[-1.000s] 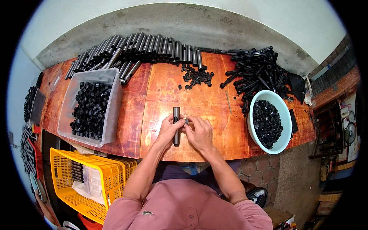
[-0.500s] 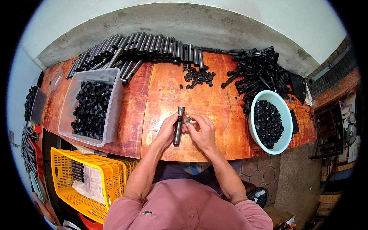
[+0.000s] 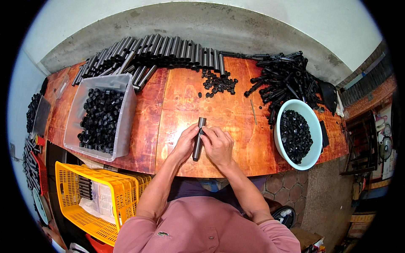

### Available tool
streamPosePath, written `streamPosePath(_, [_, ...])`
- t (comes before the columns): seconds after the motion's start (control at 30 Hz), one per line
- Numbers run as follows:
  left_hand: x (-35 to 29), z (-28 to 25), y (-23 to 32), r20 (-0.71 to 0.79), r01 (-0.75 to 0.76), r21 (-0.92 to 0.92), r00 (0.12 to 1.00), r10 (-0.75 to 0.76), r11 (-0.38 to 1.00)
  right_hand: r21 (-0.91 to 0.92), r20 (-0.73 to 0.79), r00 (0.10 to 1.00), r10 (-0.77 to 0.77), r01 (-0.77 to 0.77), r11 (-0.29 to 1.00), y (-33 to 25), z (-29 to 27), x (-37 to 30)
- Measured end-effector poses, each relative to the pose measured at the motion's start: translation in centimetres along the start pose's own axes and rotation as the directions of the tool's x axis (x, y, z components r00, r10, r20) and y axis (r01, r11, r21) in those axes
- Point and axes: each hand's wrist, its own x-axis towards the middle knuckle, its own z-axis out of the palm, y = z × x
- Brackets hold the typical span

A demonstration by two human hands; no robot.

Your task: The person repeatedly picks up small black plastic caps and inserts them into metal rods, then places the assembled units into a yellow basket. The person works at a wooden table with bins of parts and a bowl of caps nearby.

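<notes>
A dark metal tube (image 3: 196,151) with a hole in its side stands nearly lengthwise before me, over the table's near part. My left hand (image 3: 184,142) is closed around its left side. From the right, my right hand (image 3: 219,145) brings its pinched fingertips against the tube's upper half, at the side hole. A small dark plug is pinched there, mostly covered by the fingers; how deep it sits cannot be seen.
More metal tubes (image 3: 175,48) are piled along the wall. Loose small black plugs (image 3: 219,84) lie before them. Left stands a clear bin (image 3: 130,101) of black caps, above a yellow crate (image 3: 130,194). Right are a pale blue bowl (image 3: 313,158) of small black parts and heaped black rods (image 3: 287,80).
My right hand has moved left and brought the small plug from beside the tube onto its side hole. The tube has tilted slightly; my left hand keeps its hold.
</notes>
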Motion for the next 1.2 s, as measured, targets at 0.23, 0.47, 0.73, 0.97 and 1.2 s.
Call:
streamPosePath(0.23, [-0.4, 0.3, 0.4, 0.04, -0.023, 0.053, 0.999, 0.021, 0.998, 0.005, -0.015, 0.999, 0.038, -0.038, 0.999, -1.3, -0.4, 0.7])
streamPosePath(0.47, [-0.1, -0.5, 0.4, 0.109, 0.01, 0.11, 0.994, -0.022, 0.994, 0.188, 0.021, 0.986, 0.164, -0.165, 0.968, -0.6, 0.4, 0.3])
streamPosePath(0.73, [-0.1, -0.7, 0.4, 0.094, 0.051, -0.001, 0.994, -0.051, 0.999, 0.428, 0.138, 0.924, 0.357, -0.381, 0.819, 0.7, -0.9, -0.2])
streamPosePath(0.97, [-0.1, -0.2, 0.7, 0.071, 0.072, -0.007, 0.995, -0.071, 0.997, 0.424, 0.119, 0.91, 0.398, -0.409, 0.808, 2.5, -0.3, -1.5])
streamPosePath(1.2, [-0.3, 0.3, 0.7, 0.037, 0.061, 0.037, 0.997, -0.062, 0.997, 0.439, 0.164, 0.89, 0.425, -0.452, 0.776, 3.1, 0.2, -2.1])
